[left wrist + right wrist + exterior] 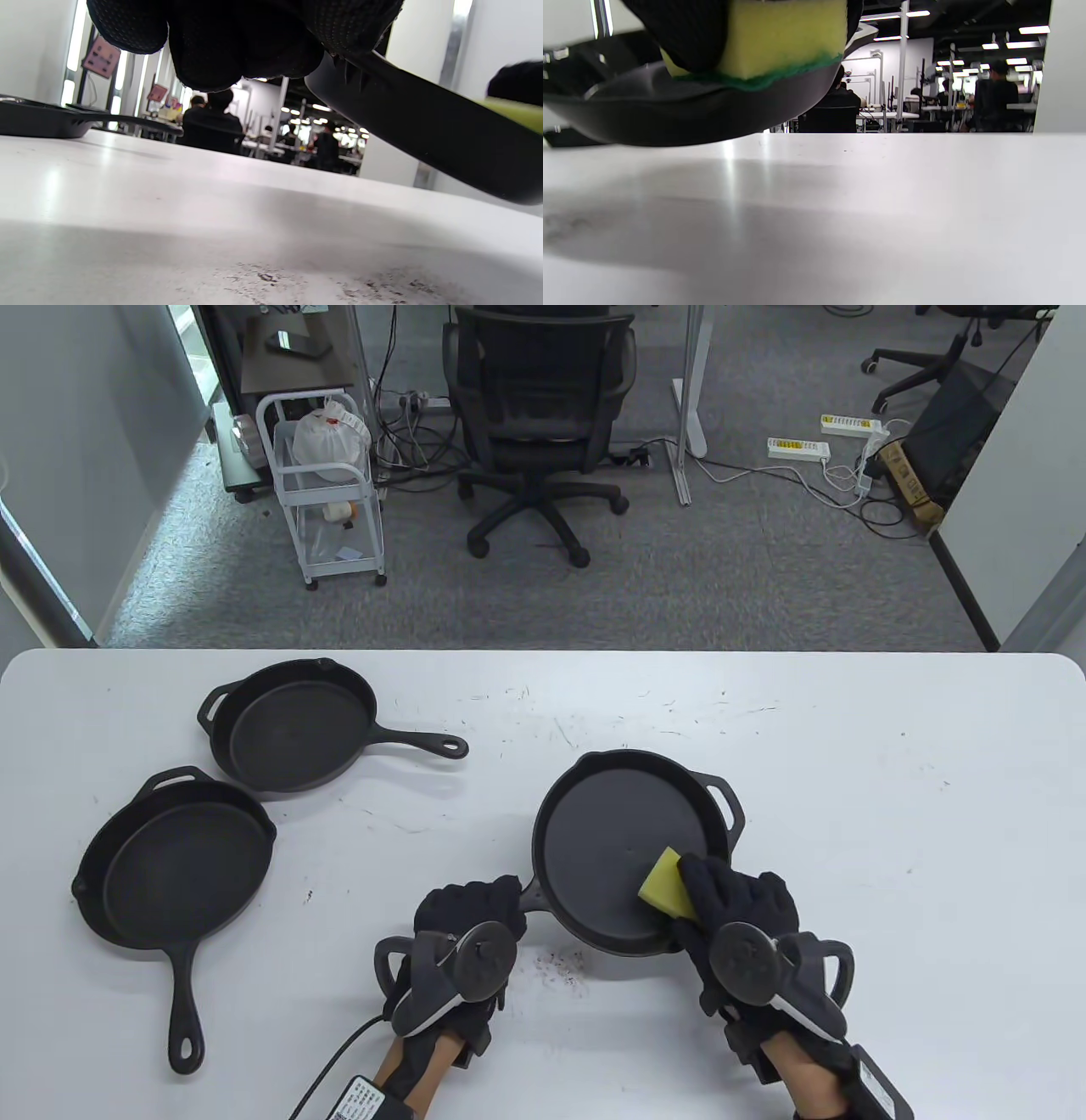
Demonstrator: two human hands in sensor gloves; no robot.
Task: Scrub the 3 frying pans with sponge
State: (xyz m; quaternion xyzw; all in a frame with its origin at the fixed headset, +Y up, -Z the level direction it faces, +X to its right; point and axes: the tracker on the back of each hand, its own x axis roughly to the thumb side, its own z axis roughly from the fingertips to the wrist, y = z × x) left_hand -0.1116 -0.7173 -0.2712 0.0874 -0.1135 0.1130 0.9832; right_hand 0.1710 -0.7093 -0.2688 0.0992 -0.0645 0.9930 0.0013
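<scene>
Three black cast-iron frying pans are on the white table. One pan (624, 848) is tilted up off the table near the front middle; my left hand (471, 912) grips its handle, seen from below as a dark bar (424, 127). My right hand (721, 899) holds a yellow sponge (666, 882) with a green scrub side (780, 42) against the pan's inside near its right rim. The pan's underside (683, 114) hangs above the table in the right wrist view. Two other pans (293, 725) (174, 869) lie flat at the left.
Dark crumbs (560, 963) speckle the table between my hands. The table's far edge (543, 651) borders a carpeted floor with an office chair (539, 415) and a white cart (327, 487). A cable (327, 1073) trails from my left wrist.
</scene>
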